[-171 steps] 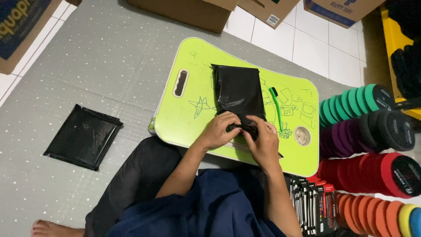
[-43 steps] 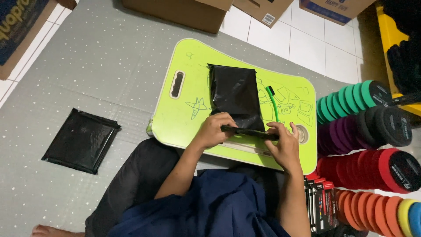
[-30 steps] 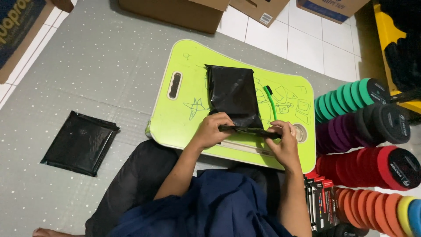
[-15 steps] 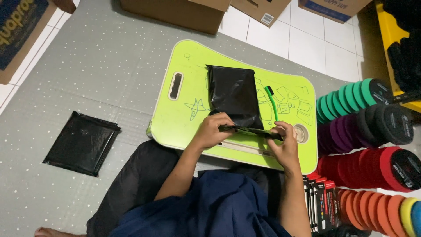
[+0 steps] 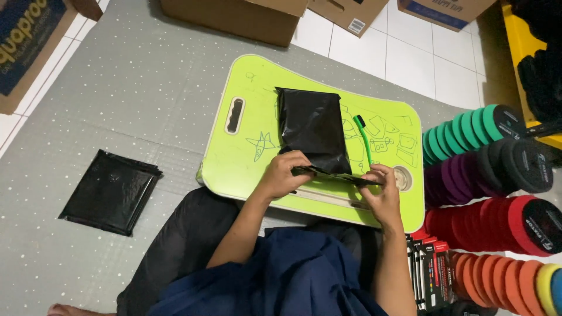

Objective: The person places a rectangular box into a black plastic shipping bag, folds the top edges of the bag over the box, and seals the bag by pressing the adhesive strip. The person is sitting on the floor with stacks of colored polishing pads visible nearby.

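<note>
A black plastic mailer bag (image 5: 311, 129) lies on a lime green lap table (image 5: 246, 158). My left hand (image 5: 282, 175) pinches the near left end of the bag's folded flap. My right hand (image 5: 380, 190) presses the flap's right end against the table. A green pen (image 5: 364, 137) lies just right of the bag. Both forearms reach out over my dark blue clothing.
A stack of flat black bags (image 5: 110, 192) lies on the grey mat (image 5: 117, 99) at the left. Rows of coloured foam discs (image 5: 497, 175) line the right side. Cardboard boxes (image 5: 240, 16) stand at the back, another box (image 5: 29, 47) at the far left. Black packets (image 5: 430, 272) sit near my right knee.
My hands moved apart from the middle of the bag's near edge to its two ends, flattening the flap. In the last second they have barely moved.
</note>
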